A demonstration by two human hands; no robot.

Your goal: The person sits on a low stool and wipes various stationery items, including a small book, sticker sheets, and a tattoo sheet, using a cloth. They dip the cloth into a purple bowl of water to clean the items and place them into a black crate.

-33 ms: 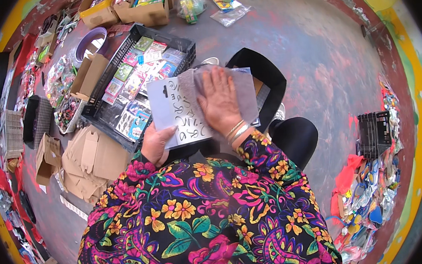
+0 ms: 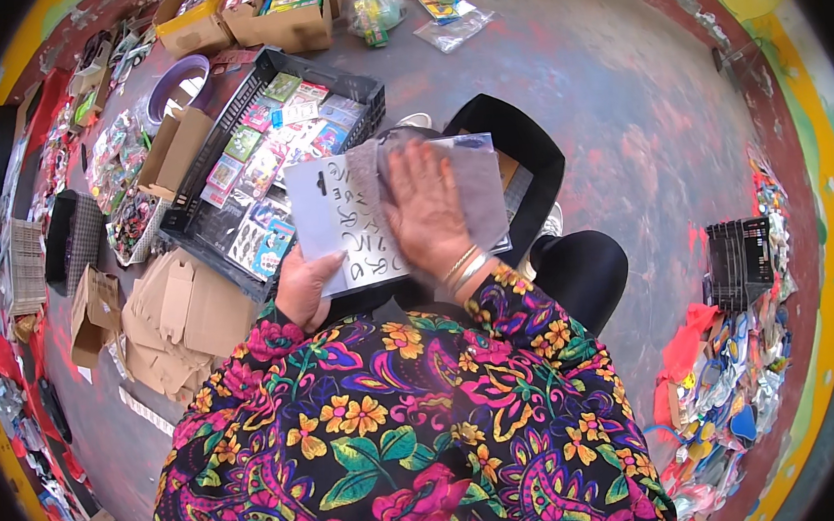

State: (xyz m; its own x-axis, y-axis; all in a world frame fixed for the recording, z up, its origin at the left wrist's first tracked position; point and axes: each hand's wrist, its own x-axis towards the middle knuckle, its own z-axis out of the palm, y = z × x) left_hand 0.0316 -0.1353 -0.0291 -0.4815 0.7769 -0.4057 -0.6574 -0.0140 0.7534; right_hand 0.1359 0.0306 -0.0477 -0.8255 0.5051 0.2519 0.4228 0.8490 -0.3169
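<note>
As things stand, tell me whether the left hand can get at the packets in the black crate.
Probably yes: the open-topped crate lies close, though the left hand must first release the white sheet.

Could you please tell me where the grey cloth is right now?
In the head view, just left of centre, the grey cloth lies partly under the right hand, on the whitish sheet held by the left hand.

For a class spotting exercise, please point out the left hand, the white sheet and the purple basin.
Left hand (image 2: 303,285): head view, middle of the hand.
White sheet (image 2: 320,227): head view, plain left part of its face.
Purple basin (image 2: 161,86): head view, its left wall.
</note>
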